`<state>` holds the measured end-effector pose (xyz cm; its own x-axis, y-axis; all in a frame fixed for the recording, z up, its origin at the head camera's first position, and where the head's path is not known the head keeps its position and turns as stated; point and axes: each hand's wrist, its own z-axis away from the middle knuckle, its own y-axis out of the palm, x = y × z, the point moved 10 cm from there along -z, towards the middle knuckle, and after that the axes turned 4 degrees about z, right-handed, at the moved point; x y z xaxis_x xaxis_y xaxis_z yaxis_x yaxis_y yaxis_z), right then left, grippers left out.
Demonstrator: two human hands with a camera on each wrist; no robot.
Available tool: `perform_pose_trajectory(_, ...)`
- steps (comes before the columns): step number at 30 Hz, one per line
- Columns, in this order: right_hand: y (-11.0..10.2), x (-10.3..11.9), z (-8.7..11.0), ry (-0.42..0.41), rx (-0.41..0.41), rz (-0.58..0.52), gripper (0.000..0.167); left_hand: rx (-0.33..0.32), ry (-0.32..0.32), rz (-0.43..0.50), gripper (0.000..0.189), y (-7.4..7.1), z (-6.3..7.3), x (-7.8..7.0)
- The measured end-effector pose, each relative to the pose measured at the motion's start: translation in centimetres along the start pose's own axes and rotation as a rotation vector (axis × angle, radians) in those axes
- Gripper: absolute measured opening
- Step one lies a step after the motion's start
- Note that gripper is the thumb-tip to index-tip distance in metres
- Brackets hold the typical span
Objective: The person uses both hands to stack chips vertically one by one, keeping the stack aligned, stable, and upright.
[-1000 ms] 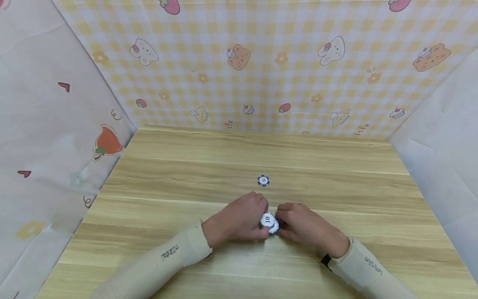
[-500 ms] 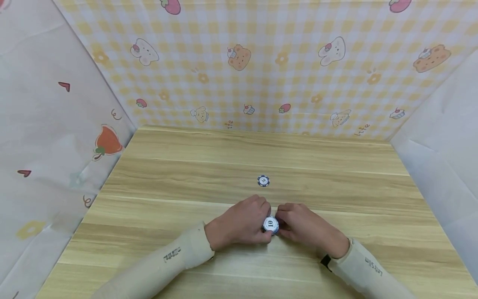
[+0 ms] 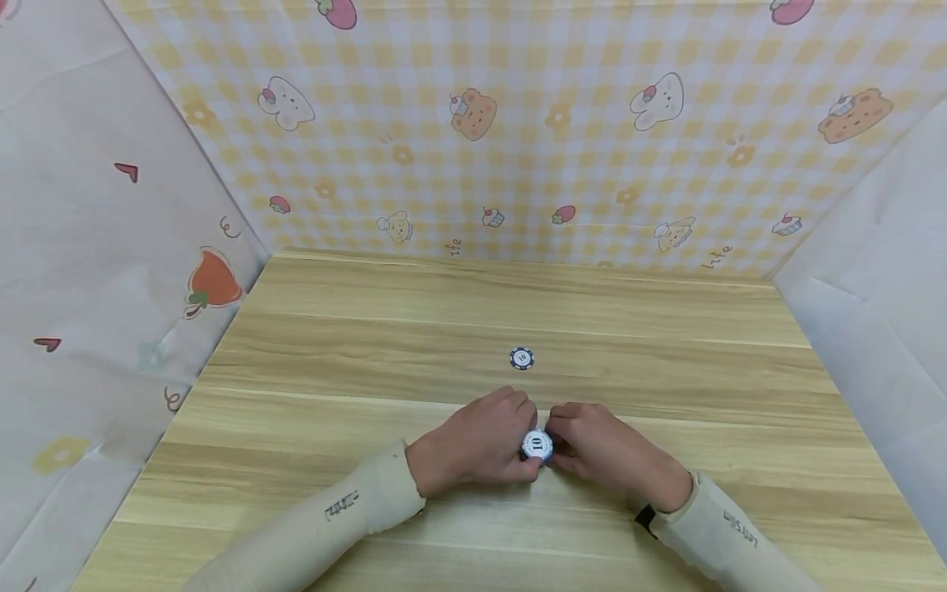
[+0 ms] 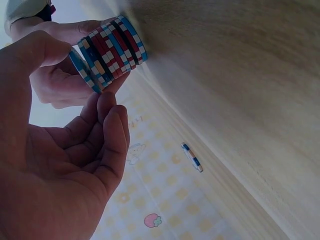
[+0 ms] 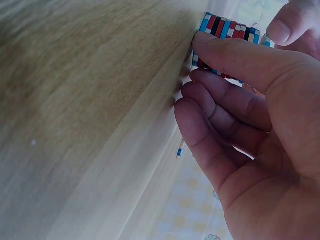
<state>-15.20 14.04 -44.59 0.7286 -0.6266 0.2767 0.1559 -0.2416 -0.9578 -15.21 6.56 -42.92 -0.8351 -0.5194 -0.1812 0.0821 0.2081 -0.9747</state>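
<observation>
A stack of poker chips (image 4: 112, 47) in blue, red, black and white stands on the table between both hands. My left hand (image 3: 477, 440) pinches the top chip (image 4: 86, 71) by its rim, between thumb and fingers. In the left wrist view that chip tilts slightly, with a narrow gap to the chips below. Its face shows a 10 in the head view. Around the lower part of the stack, my right hand (image 3: 602, 444) grips with its thumb (image 5: 205, 39) on one side and a finger on the other. From above, the hands hide most of the stack.
A single dark blue and white chip (image 3: 521, 358) lies flat on the wooden table (image 3: 370, 329), beyond the hands. A yellow checked cloth (image 3: 414, 148) hangs along the back edge. White sheets (image 3: 89, 247) bound the left and right sides.
My left hand has moved slightly right and toward me, bringing its chip from an offset position to over the stack. The last half second shows hardly any movement. My right hand stays in place.
</observation>
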Motion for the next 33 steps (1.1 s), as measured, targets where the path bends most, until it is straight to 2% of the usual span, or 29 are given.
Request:
perform_pose_trajectory(15,0.2,-0.1,0.0,0.009,0.007,-0.006,0.015,0.020,-0.002,-0.016,0.041,0.3,0.2,0.1)
perform_pose_trajectory(20,0.1,-0.2,-0.1,0.009,0.013,-0.006,0.016,0.065,-0.029,-0.039,0.047,1.1,0.5,0.5)
perform_pose_trajectory(24,0.0,-0.1,-0.1,-0.008,0.007,-0.017,0.016,0.099,-0.024,-0.054,0.048,1.5,0.7,0.5)
perform_pose_trajectory(33,-0.3,-0.8,-0.8,-0.011,0.019,-0.052,0.013,0.086,0.002,-0.079,0.041,1.9,0.8,0.2)
